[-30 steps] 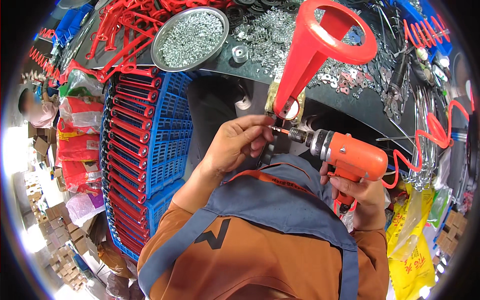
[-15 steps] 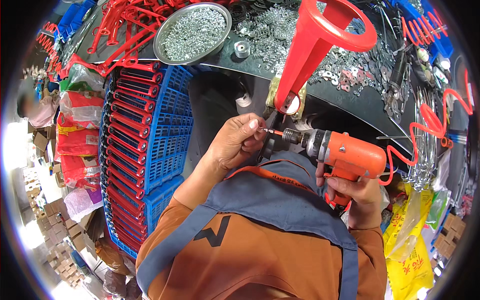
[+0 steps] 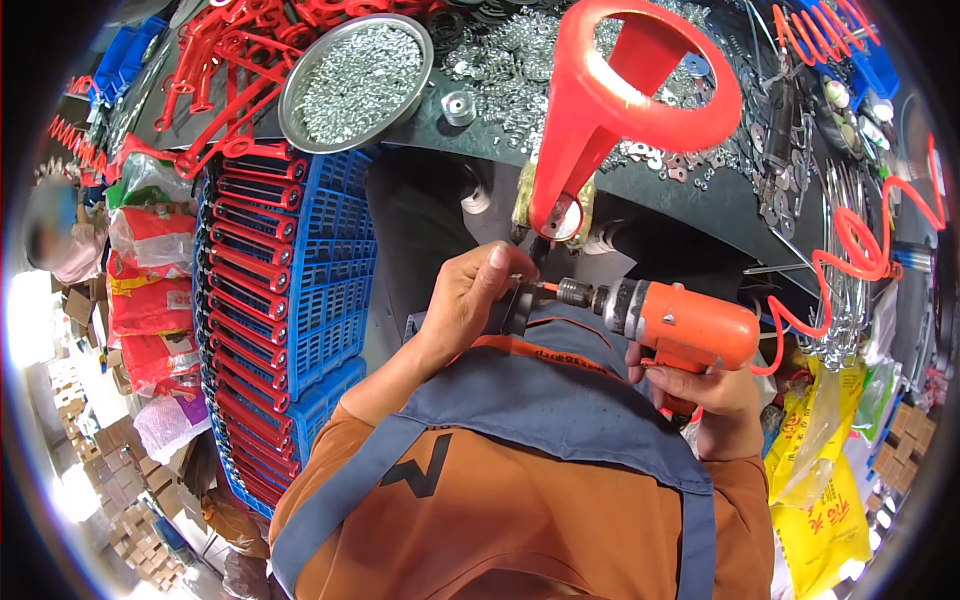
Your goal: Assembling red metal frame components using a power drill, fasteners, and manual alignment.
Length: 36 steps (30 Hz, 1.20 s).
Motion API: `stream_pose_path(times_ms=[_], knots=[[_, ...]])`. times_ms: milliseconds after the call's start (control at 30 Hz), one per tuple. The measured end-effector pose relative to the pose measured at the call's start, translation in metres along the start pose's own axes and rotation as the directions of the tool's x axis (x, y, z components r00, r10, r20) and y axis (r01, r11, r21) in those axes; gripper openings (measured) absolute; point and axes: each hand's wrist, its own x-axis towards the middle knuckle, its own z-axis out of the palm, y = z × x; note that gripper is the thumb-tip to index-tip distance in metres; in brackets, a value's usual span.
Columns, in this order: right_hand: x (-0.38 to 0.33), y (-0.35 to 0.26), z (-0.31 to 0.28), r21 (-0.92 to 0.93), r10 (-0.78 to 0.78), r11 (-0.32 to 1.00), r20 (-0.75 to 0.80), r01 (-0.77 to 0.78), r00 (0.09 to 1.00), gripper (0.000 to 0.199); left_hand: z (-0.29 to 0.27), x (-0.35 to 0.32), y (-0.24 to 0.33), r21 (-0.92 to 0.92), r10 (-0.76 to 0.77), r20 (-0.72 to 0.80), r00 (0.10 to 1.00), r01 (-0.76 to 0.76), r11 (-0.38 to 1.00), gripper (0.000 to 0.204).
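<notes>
Orange drill [image 3: 680,325], one, clamped in right hand [image 3: 700,395]; left hand [image 3: 470,300] pinched on one red funnel-shaped part [image 3: 610,110].

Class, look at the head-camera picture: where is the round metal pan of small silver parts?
The round metal pan sits upper left on the dark workbench, beside the red plastic parts and above the blue crates.

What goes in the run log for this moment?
left hand: steadies red plastic part | right hand: grips orange driver | bit at part's base

Orange pneumatic drill [image 3: 680,325] against red plastic part [image 3: 610,110]
</notes>
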Motion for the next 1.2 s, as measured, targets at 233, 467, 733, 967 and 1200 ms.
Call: stream_pose_path(times_ms=[233,467,733,967,1200], knots=[[0.013,-0.008,-0.026,-0.113,-0.130,0.987,-0.115,0.117,0.985,0.040,0.002,0.045,-0.006,0.665,0.309,0.068,0.949,-0.274,0.695,0.072],[0.033,-0.036,-0.023,-0.264,0.050,0.961,-0.113,-0.079,0.992,0.032,0.002,0.064,-0.023,0.632,0.388,0.220,0.895,-0.434,0.642,0.070],[0.071,-0.083,0.004,-0.716,-0.239,0.528,0.390,0.456,0.889,0.041,0.010,0.055,-0.014,0.624,0.398,0.067,0.915,-0.350,0.699,0.067],[0.084,-0.127,0.050,-0.898,0.061,0.208,0.406,0.387,0.912,0.042,0.017,0.062,-0.041,0.582,0.527,0.019,0.850,-0.438,0.686,0.067],[0.088,-0.130,0.051,-0.888,0.408,0.365,-0.116,-0.279,0.905,0.025,0.017,0.057,-0.037,0.500,0.516,-0.033,0.856,-0.433,0.750,0.062]])
